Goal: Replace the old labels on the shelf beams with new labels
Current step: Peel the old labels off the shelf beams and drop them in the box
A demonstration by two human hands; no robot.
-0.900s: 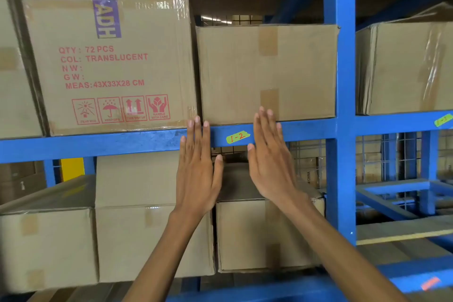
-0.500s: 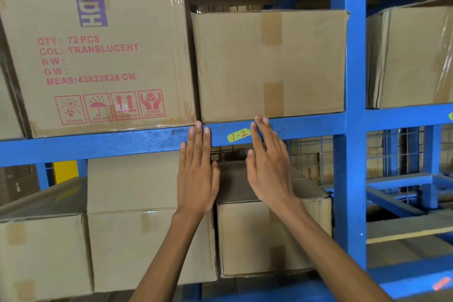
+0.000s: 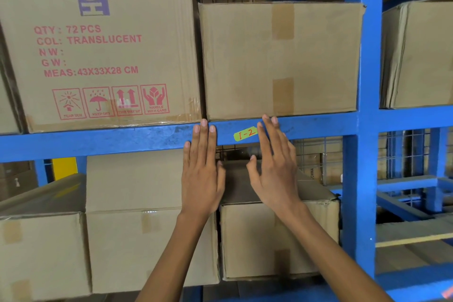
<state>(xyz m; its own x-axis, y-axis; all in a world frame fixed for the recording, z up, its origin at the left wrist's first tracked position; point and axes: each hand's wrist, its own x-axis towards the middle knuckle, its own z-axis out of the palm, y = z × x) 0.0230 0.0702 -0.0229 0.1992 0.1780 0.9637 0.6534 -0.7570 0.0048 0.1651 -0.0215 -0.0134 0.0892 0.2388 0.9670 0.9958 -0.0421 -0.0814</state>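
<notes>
A small yellow-green label [image 3: 245,133] marked "I-2" in red is stuck on the blue shelf beam [image 3: 98,142]. My left hand [image 3: 202,169] lies flat with fingers together, its fingertips on the beam a short way left of the label. My right hand [image 3: 274,167] is spread, with its fingertips on the beam touching the label's right end. Neither hand holds anything.
Cardboard boxes stand on the beam: a printed one [image 3: 103,46] at left, a plain one [image 3: 279,59] above the label. More boxes [image 3: 147,240] fill the shelf below. A blue upright post [image 3: 362,115] stands at right, with another bay beyond it.
The view has closed in on the beam. My right hand's fingertips have slid left along the beam until they touch the label's right end. My left hand has stayed put.
</notes>
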